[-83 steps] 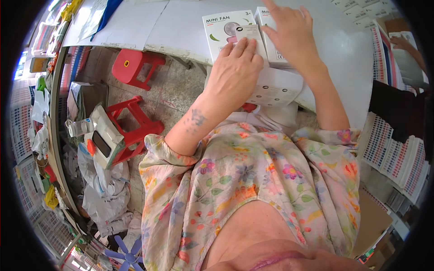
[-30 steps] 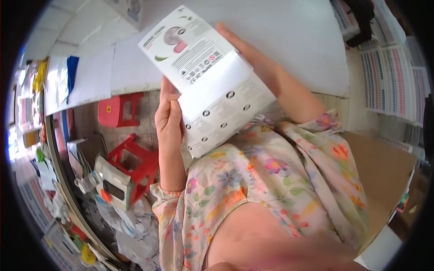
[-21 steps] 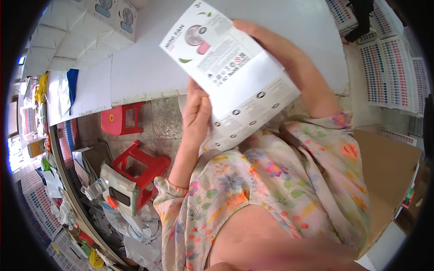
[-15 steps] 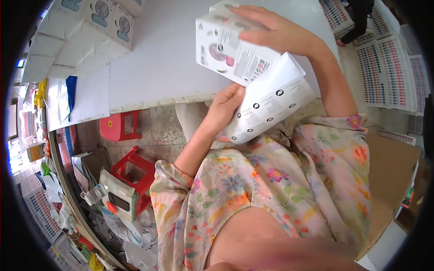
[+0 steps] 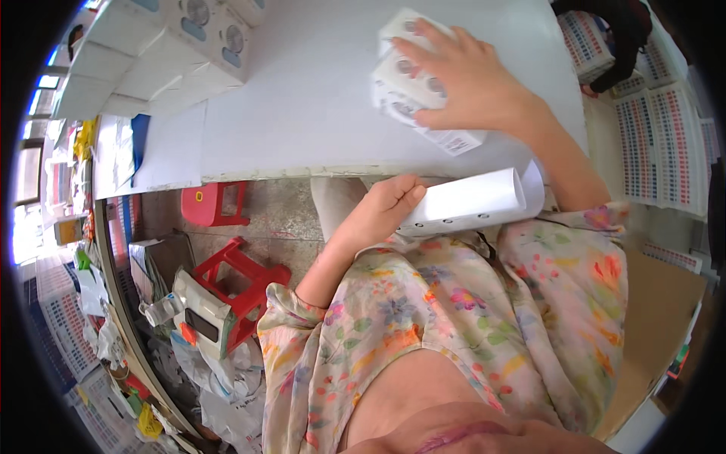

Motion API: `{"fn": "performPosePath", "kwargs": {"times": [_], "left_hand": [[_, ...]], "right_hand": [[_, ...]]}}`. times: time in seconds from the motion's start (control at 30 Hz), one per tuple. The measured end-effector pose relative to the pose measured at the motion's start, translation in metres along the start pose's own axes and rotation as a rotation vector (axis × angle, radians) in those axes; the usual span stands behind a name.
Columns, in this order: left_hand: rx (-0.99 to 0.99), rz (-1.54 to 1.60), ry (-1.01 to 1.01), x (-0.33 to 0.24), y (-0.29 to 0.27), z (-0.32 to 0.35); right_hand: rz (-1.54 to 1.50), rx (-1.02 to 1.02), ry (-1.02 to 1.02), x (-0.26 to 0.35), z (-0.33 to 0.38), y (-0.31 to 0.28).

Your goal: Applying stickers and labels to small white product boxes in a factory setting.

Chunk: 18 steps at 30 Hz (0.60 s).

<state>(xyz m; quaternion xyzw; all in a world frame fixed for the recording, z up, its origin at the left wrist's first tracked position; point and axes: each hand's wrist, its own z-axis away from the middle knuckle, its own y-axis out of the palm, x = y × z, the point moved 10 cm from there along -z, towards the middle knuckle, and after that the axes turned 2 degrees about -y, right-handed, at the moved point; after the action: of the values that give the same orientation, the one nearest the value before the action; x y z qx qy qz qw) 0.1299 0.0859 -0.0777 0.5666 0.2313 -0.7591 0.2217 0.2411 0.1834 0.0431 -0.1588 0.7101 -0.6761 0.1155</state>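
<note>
My left hand (image 5: 384, 209) is closed on the end of a loosely curled stack of white printed sheets (image 5: 470, 198) with small black icons, held in front of my body below the table edge. My right hand (image 5: 480, 87) reaches over the table with its fingers spread across the tops of several small white fan boxes (image 5: 455, 141). Its thumb lies along their near side. These boxes stand close together and look slightly blurred. Part of them is hidden under my fingers.
More white fan boxes (image 5: 170, 64) are stacked at the table's far left. The white table (image 5: 302, 113) has a worn near edge. Red stools (image 5: 249, 291) stand below, one bearing a bag and a phone (image 5: 202, 324). Printed sheets (image 5: 665, 147) and another person's dark sleeve (image 5: 631, 45) are at right.
The tilted box seen earlier now stands away from the sheets, beside others under my right hand. My left hand has lowered the sheets, which now curl toward me. The view has shifted slightly.
</note>
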Motion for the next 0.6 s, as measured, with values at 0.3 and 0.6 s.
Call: {"fn": "performPosePath", "kwargs": {"times": [0.3,0.6], "left_hand": [[-0.37,-0.1,-0.011,-0.008,-0.071,0.06],[-0.642,-0.178,-0.028,-0.007,-0.134,0.099]], "right_hand": [[0.076,0.051,0.438,-0.237,0.048,0.008],[0.002,0.091,0.448,-0.315,0.067,0.015]]}}
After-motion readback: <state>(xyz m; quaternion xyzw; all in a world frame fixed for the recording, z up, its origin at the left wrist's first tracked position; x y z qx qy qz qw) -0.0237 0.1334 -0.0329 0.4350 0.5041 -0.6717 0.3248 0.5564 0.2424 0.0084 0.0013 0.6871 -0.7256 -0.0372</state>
